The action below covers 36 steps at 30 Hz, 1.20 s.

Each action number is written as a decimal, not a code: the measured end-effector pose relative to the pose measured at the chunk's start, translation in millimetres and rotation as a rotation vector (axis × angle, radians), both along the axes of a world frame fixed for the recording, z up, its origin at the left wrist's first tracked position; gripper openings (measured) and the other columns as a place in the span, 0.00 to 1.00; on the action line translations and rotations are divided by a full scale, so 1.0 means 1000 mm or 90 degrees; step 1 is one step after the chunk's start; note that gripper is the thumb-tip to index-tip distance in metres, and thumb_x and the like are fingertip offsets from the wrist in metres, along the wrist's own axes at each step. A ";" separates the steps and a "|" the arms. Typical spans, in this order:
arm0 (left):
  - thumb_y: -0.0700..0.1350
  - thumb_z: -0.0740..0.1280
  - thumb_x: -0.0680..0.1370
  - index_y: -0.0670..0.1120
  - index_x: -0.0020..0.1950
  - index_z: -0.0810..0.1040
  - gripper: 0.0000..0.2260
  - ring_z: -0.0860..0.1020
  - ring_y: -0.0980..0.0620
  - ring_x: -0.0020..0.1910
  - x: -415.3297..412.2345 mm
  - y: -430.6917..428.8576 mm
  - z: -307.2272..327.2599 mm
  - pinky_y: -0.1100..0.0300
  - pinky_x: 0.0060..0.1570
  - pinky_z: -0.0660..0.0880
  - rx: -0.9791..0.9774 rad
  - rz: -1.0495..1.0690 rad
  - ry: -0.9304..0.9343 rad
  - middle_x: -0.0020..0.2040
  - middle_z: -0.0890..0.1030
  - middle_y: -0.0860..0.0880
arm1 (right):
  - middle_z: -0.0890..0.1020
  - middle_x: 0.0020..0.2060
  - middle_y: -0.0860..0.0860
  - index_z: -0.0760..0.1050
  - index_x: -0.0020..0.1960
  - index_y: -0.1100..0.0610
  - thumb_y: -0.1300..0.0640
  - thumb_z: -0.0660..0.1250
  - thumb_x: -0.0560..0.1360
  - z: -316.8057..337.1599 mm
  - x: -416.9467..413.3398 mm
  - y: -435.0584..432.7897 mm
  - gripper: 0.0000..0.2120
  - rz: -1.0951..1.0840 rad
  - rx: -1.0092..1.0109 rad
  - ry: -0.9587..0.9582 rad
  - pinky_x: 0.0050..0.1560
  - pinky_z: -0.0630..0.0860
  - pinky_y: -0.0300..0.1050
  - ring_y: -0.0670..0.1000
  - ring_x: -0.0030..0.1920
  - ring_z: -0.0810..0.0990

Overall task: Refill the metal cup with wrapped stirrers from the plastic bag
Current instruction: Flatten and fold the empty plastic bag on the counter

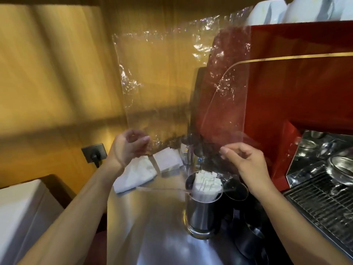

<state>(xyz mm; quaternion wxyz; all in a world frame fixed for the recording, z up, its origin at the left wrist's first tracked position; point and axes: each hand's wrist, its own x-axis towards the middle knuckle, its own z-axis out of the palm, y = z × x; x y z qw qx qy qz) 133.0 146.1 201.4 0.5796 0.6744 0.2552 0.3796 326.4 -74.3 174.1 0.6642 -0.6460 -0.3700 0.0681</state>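
Bag point(172, 83) upended over cup point(203, 205), pinched at mouth corners by left hand point(127, 148) and right hand point(246, 159); apparently emptied, stirrers point(207, 183) upright inside cup.

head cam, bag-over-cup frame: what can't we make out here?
- Metal cup interior, head view: how full it is, hidden by the wrapped stirrers and its wall.
- Plastic bag: motion-blurred and clear; whether any stirrers remain inside is unclear.
- Left hand grip: fingertips smeared by blur and film.
- Items behind the bag's lower edge: blurred, unidentifiable.
- Dark pitcher: partly behind the right forearm.
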 end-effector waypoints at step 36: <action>0.44 0.67 0.73 0.47 0.30 0.80 0.12 0.78 0.59 0.35 -0.187 -0.030 -0.060 0.60 0.43 0.70 -0.014 0.218 0.065 0.29 0.82 0.53 | 0.82 0.27 0.52 0.79 0.40 0.62 0.61 0.69 0.70 -0.034 -0.071 0.086 0.04 0.354 -0.121 0.241 0.22 0.72 0.38 0.49 0.25 0.79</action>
